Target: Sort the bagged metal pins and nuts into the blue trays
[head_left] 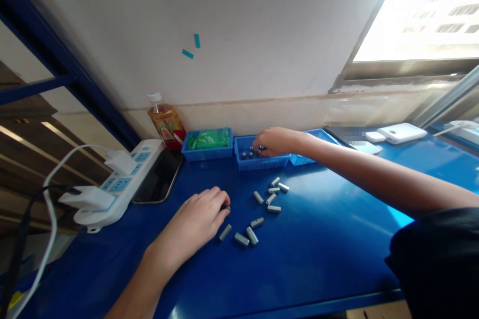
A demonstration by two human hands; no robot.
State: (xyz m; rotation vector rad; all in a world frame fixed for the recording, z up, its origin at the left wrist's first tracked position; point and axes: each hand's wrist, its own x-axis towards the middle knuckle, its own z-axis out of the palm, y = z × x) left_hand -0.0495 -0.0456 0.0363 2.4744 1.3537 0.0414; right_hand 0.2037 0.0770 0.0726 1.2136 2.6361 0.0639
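My left hand [202,214] rests low over the blue table [299,259], its thumb and fingers closed on a small metal piece whose end shows at the fingertips. Several hexagonal metal spacers [241,239] lie loose to the right of it, and more [274,209] lie farther back. My right hand [275,141] reaches into the middle blue bin [264,162], fingers bent together at small dark-ended metal pieces [251,155] standing inside. Whatever its fingertips hold is too small to make out.
A blue bin [207,154] with green bags stands left of the middle one; another bin [318,135] is partly behind my right forearm. At left are a bottle [166,122], a phone [159,177] and a power strip [121,184]. White devices [401,133] lie at the back right.
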